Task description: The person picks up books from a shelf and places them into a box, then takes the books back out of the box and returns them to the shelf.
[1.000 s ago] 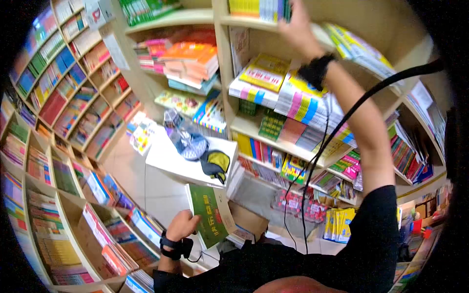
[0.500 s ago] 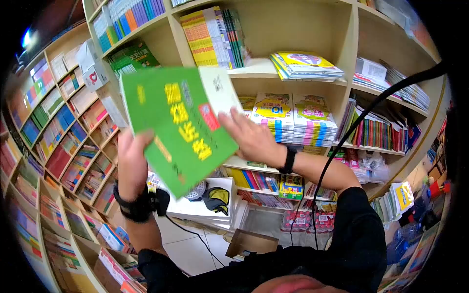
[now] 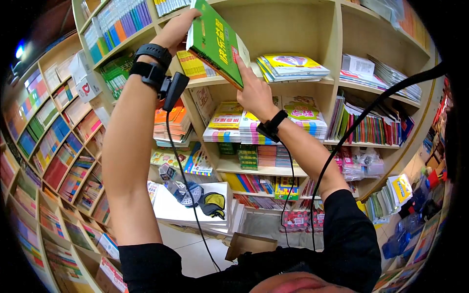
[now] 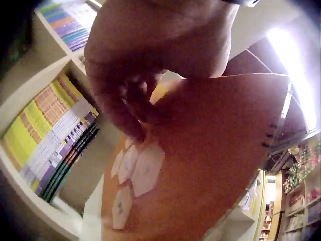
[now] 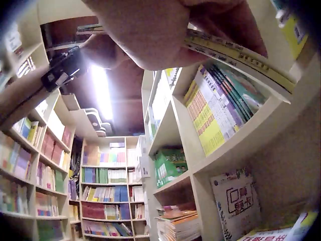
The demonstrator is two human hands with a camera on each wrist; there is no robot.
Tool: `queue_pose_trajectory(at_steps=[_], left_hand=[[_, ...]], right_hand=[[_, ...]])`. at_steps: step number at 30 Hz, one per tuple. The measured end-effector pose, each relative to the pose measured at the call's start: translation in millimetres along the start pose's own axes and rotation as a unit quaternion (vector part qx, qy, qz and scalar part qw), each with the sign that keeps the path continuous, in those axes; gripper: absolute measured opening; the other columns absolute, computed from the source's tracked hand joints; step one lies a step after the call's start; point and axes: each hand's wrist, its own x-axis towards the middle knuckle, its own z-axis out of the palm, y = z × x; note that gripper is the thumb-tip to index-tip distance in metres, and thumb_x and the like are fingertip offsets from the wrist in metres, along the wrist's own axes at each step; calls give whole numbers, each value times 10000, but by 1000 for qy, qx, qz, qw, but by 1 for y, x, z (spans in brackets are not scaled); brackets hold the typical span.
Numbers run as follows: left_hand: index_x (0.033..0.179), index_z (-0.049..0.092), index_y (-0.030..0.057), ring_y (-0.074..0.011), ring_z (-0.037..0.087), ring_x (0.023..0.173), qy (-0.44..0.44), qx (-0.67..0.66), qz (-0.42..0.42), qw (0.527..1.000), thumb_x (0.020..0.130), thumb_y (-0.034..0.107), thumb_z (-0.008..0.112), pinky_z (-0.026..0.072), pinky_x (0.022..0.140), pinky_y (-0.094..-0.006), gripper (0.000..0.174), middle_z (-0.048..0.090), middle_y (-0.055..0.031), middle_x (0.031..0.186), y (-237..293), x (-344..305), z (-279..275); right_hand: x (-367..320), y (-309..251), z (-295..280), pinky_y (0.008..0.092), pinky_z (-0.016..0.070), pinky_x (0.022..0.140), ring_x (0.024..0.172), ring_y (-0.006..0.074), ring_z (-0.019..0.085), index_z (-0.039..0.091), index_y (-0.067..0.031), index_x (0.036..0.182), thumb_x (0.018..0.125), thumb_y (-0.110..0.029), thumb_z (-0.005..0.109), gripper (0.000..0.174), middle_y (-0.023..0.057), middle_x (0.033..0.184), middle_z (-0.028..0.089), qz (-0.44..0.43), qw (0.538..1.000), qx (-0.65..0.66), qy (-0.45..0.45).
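Both hands hold up a green book [image 3: 217, 41] with yellow lettering, tilted in front of the upper shelf. At its upper left end, my left hand [image 3: 178, 30] grips the book. My right hand [image 3: 256, 95] pinches the lower right edge, one finger lying along the cover. The left wrist view shows the orange-brown back cover [image 4: 210, 150] with white hexagons and curled left fingers against it. From the right wrist, the book's edge [image 5: 241, 60] runs out beside the right hand [image 5: 145, 30]. Behind the book stands a row of yellow and white books [image 3: 193, 64], partly hidden.
Thin books [image 3: 293, 66] lie stacked on the upper shelf to the right. Stacked workbooks [image 3: 303, 115] fill the shelf below. A white table [image 3: 166, 207] carries a cap and a yellow-black item. Black cables [image 3: 371, 105] hang across the view.
My right hand has come down from the upper shelf's book row onto the green book. My left hand has lifted the book from low down to shelf height, and the book now tilts more edge-on.
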Motion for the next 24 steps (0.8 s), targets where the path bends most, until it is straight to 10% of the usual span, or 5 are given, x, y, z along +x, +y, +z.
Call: queue_pose_trajectory(at_steps=[12, 18, 24], left_hand=[[1165, 532, 87, -225, 568, 955, -92, -266, 30, 959, 970, 505, 285, 449, 932, -426, 523, 565, -63, 1040, -46, 3, 34], [1345, 406, 93, -197, 544, 1067, -33, -265, 128, 955, 926, 519, 398, 467, 888, -395, 597, 529, -89, 1224, -74, -4, 63], [1448, 202, 53, -246, 456, 1230, -8, -86, 312, 946, 822, 146, 650, 411, 991, -407, 776, 462, -175, 1326, -92, -4, 84]], right_hand=[[39, 4, 6, 492, 480, 679, 775, 424, 608, 259, -120, 1414, 692, -59, 560, 784, 263, 850, 624, 69, 996, 35, -44], [39, -2, 5, 494, 476, 709, 815, 432, 601, 301, -80, 1379, 689, -83, 570, 741, 282, 862, 618, 87, 993, 64, -46], [37, -9, -3, 528, 481, 698, 770, 454, 614, 290, -43, 1346, 714, -110, 562, 691, 277, 809, 634, 87, 991, 70, -80]])
